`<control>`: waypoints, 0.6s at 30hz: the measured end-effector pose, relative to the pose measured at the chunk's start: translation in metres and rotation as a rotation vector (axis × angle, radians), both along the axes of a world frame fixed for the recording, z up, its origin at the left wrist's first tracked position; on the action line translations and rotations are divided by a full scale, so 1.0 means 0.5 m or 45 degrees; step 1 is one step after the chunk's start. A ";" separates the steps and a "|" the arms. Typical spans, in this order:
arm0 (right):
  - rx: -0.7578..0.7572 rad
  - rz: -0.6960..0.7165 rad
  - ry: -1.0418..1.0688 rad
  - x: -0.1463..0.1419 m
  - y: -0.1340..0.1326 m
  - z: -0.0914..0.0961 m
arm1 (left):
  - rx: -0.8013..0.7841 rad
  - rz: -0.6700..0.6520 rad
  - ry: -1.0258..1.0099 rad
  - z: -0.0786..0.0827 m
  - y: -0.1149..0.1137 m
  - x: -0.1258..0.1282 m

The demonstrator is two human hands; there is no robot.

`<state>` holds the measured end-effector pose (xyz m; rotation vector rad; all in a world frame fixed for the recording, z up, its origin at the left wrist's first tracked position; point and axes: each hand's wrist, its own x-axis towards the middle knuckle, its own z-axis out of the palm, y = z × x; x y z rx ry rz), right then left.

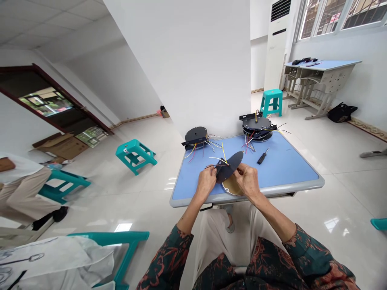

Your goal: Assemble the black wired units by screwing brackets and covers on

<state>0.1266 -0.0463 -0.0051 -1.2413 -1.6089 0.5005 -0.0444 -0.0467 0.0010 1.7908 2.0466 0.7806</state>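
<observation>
A round black plate (231, 166) with yellow, white and dark wires through it is held tilted between both hands. My left hand (207, 182) is closed on its left side, near a black bracket. My right hand (248, 181) grips its right edge with thumb and fingers. Under the plate, a gold-coloured disc (232, 187) with a pale rim lies at the desk's near side, partly hidden by the plate and my right hand. A black-handled screwdriver (262, 158) lies on the blue desk (278, 169), to the right of my hands.
At the desk's back left stands a black round unit (196, 136) with loose wires. Several similar units (256, 125) are stacked at the back right. A white pillar (205, 72) rises behind the desk. Green stools (135, 155) stand around, and a seated person (27, 189) is at left.
</observation>
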 end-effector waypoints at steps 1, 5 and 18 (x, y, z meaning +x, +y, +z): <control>-0.025 0.005 -0.014 0.004 -0.002 0.000 | 0.002 0.008 0.028 0.002 0.000 0.000; -0.136 0.125 0.012 0.027 -0.016 0.001 | 0.002 0.054 0.114 0.009 -0.002 0.001; -0.078 0.140 0.609 0.022 -0.013 -0.002 | -0.009 0.087 0.251 0.048 -0.031 0.034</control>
